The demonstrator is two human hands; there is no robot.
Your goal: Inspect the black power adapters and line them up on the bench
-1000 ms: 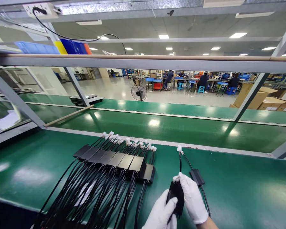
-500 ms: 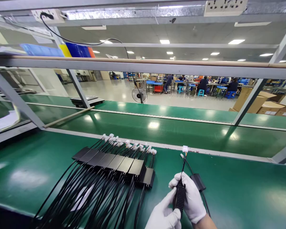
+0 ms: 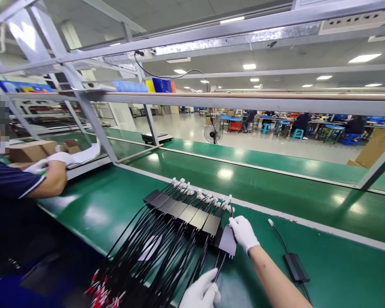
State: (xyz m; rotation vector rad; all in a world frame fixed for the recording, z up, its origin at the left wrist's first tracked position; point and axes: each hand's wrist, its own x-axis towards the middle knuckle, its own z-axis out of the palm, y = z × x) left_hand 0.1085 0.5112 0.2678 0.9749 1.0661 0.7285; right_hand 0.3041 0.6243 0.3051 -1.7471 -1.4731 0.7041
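At the right end of a row of black cabled boxes (image 3: 179, 210), a single black box (image 3: 227, 241) lies with its smooth face up. My right hand (image 3: 243, 233), in a white glove, is closed at its far end, where thin wires lead to a white connector. Below, my gloved left hand (image 3: 201, 291) pinches the black cable (image 3: 220, 269) that leaves the near end of this box. White connectors (image 3: 199, 194) stick out behind the row. Another black box (image 3: 295, 266) with a white plug lies apart to the right of my right arm.
Black cables (image 3: 154, 252) run forward to red and white wire ends (image 3: 104, 293). A co-worker's gloved hands (image 3: 59, 158) are at the left near cardboard boxes (image 3: 32, 149). A metal frame post (image 3: 98, 128) stands beyond the green bench (image 3: 346, 265); a scale (image 3: 157, 137) is farther back.
Both hands have moved left with the black box, from beside the lone box to the end of the row. Its smooth face now shows. The view has turned left, bringing a co-worker into sight.
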